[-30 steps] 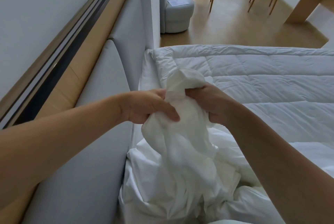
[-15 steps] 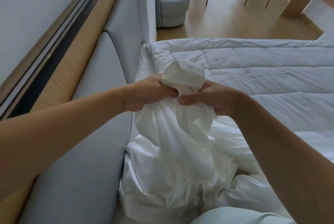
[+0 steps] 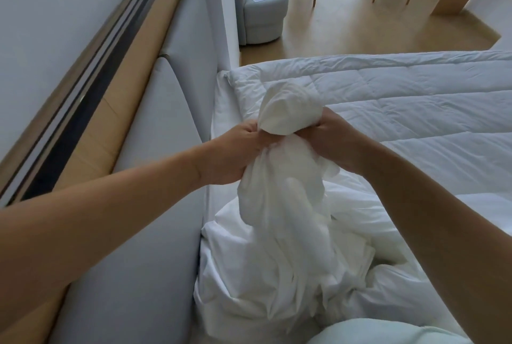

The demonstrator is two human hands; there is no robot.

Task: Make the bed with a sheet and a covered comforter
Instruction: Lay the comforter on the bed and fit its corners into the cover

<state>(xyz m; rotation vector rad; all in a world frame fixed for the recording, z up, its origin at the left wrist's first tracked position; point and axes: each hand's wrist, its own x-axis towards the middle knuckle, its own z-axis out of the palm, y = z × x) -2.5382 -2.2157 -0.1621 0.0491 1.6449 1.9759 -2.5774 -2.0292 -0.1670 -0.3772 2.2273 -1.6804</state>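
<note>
We note soft, cool daylight entering from far end of room, well beyond left hand and right hand; wooden floor there carries pale sheen. We find no hard shadows, only faint grey in folds of white cover below hands. Bunched top of cover between hands reads creamy, near blown out. We see wide-angle bending: wall trim left of hands bows, 2 forearms swell toward bottom corners. Focus fair at hands, softer and smeared near frame edges.
</note>
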